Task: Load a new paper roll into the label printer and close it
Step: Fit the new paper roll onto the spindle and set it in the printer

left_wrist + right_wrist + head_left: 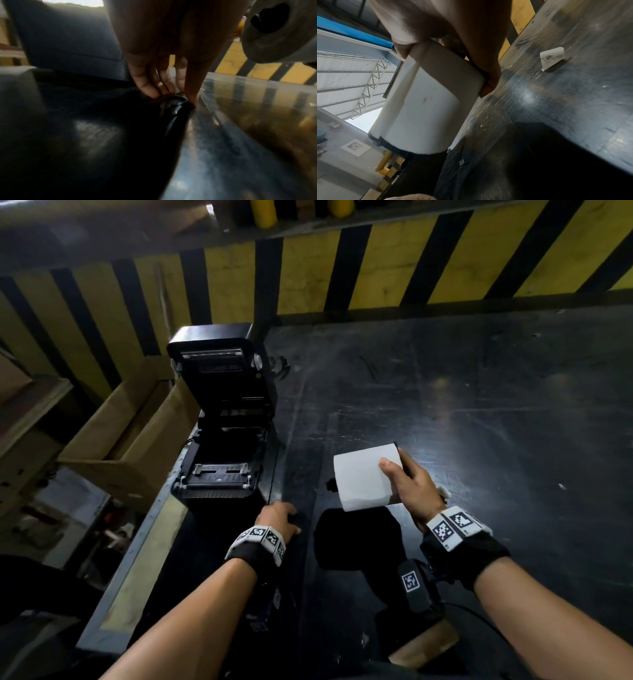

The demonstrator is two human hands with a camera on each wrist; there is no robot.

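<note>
The black label printer (219, 440) stands at the table's left edge with its lid (219, 354) raised and its paper bay showing no roll. My right hand (400, 477) grips a white paper roll (363, 477) on a black spindle, held above the table to the printer's right; thumb on top, fingers (489, 81) under it. My left hand (279, 517) is down at the printer's front right corner. Its fingertips and thumb (173, 94) meet on a glossy black ridge (176, 104) on the table; whether they pinch it is unclear. The roll's end (274, 31) shows above.
The dark, scratched table (479, 405) stretches right and far from the roll. An open cardboard box (130, 433) sits left of the printer, beyond the table's metal edge (144, 542). A yellow-and-black striped barrier (376, 268) runs behind. A small white wedge (553, 58) lies near my right wrist.
</note>
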